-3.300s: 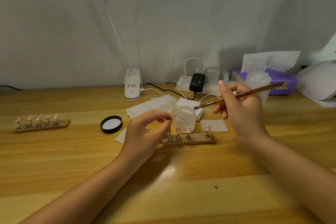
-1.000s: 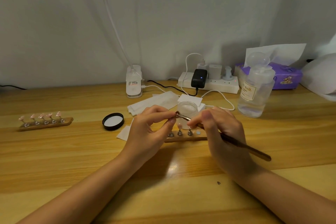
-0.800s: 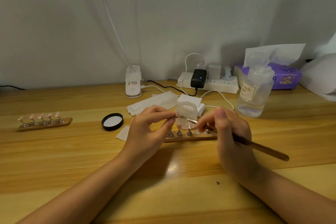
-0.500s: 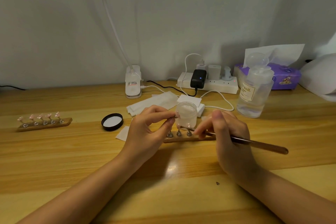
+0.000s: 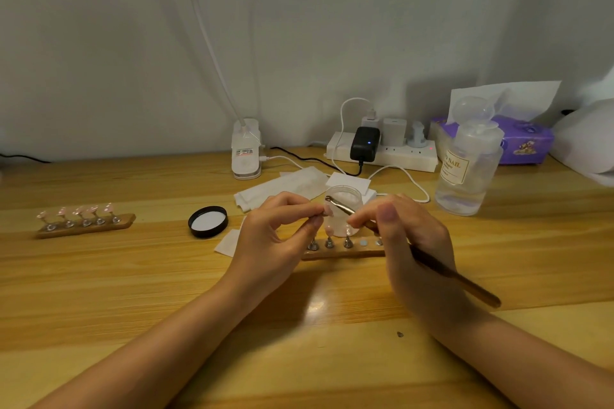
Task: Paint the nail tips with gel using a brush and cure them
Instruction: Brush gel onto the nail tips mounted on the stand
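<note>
I had the L hand (image 5: 270, 242) raised over the counter (image 5: 133, 292), thumb & forefinger pinching a pink nail tip (image 5: 328, 210) w/ its stand, just in front of the open gel jar (image 5: 344, 214). R hand (image 5: 412, 242) gripped the brush (image 5: 432, 267) pencil-style, fingers curled round the shaft, handle trailing back-right. Brush head sat right at the pinched tip, touching or nearly so, couldn't tell which. Below both hands lay the wooden holder (image 5: 345, 253) w/ a few metal stands. Jar's black lid (image 5: 208, 221) lay to the L, a second holder (image 5: 84, 226) w/ pink tips far L, well apart. Clear bottle (image 5: 465, 173) stood to the R.
</note>
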